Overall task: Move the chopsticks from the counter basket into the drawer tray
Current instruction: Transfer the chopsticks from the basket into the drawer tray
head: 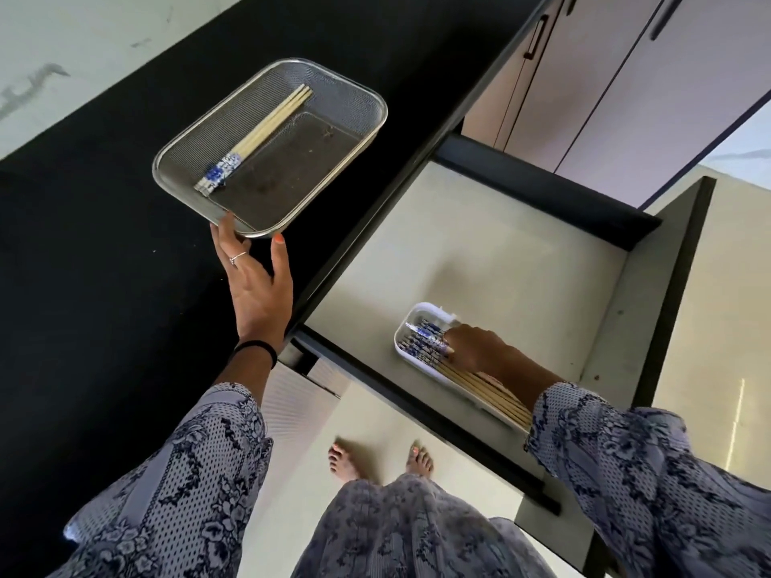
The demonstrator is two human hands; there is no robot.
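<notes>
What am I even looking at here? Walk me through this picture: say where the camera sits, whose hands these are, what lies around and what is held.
No machine here: a person works with bare hands, and the single camera sits on their head, looking down, so you see patterned sleeves and bare feet on the floor.

The left hand reaches to the near rim of a metal mesh basket on the black counter, thumb and fingers at its edge. A few chopsticks in the basket remain along one side.

Below is an open drawer. In it sits a white tray already holding many chopsticks. The right hand rests on that bundle; whether its grip closes on any is hidden.
</notes>
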